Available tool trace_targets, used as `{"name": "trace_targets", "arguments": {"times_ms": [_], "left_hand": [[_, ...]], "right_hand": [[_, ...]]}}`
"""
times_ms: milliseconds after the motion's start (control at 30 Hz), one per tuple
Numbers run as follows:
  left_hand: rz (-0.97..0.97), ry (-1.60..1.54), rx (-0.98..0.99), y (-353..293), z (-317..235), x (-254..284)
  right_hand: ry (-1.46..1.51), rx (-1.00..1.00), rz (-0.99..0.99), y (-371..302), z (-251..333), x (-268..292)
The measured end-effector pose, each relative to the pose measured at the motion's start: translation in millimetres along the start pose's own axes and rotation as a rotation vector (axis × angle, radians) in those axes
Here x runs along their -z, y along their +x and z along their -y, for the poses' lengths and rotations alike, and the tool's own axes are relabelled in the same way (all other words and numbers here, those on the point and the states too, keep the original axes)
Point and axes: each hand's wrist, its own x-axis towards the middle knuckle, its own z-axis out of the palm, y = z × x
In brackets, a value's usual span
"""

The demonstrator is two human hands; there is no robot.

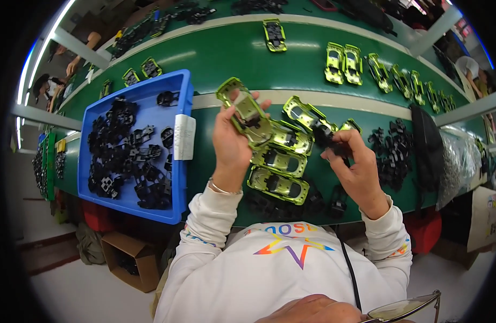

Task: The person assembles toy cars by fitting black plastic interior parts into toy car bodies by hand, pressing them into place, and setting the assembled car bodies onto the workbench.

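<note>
My left hand (232, 139) is closed around a lime-green toy car body shell (247, 110), its hollow underside turned up. My right hand (358, 167) pinches a small black plastic part (337, 146) just right of the shells. Between the hands, several more green shells lie close together on the table, among them a nearer shell (278, 184) and a farther shell (307, 114). Behind my right fingers another green shell (349, 126) shows only in part. The exact shape of the black part is hidden by my fingers.
A blue bin (182, 177) of black plastic parts stands at my left. A heap of black parts (394, 153) lies at right, beside a black bag (426, 148). Across a pale ledge, green shells with black inserts (274, 35) sit on the green surface (226, 62). Other people work farther off.
</note>
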Motion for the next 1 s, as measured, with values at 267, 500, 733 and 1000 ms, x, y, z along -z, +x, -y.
{"name": "trace_targets", "arguments": {"times_ms": [267, 500, 733, 1000], "left_hand": [[-0.070, 0.041, -0.070, -14.2, 20.5, -8.2], [-0.128, -0.006, -0.117, -8.3, 13.2, -9.3], [-0.215, 0.003, -0.138, -3.4, 16.0, -8.6], [-0.237, 0.083, -0.140, -3.0, 19.6, -6.4]], "right_hand": [[-0.548, 0.570, 0.118, 59.4, 16.7, -71.3], [-0.341, 0.264, 0.221, 49.2, 17.7, -70.3], [-0.167, 0.178, 0.271, 50.5, 14.2, -64.1], [0.131, -0.164, 0.338, 49.7, 4.8, -53.3]]}}
